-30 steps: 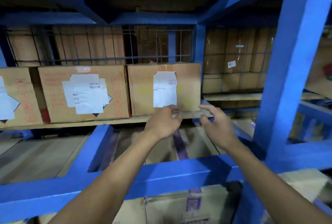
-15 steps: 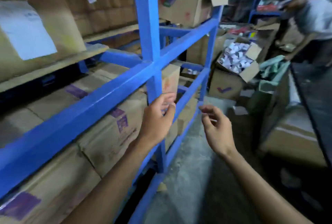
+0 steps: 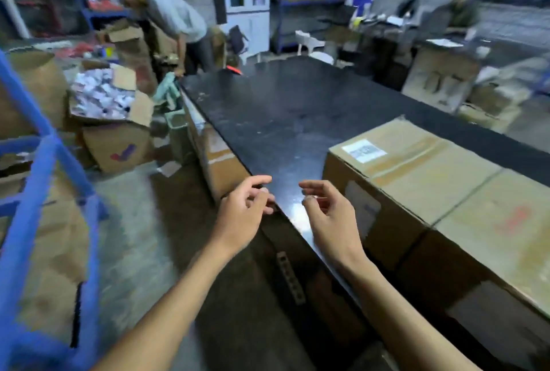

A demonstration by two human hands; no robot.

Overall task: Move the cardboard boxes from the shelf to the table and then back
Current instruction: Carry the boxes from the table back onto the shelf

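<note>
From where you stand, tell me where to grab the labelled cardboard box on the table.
Take the labelled cardboard box by its two end faces, low down, left hand on the near-left face, right hand reaching to the far side. It lies flat and taped shut on the black table, wide, with no handles visible. Both hands are empty.

Black table, two cardboard boxes side by side on its right

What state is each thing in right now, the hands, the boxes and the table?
left hand: loosely curled, empty
right hand: loosely curled, empty
sealed box: on the table, taped shut
second box: on the table, butted against the first
table: far half bare
floor box: flaps open, filled with small packets
</note>
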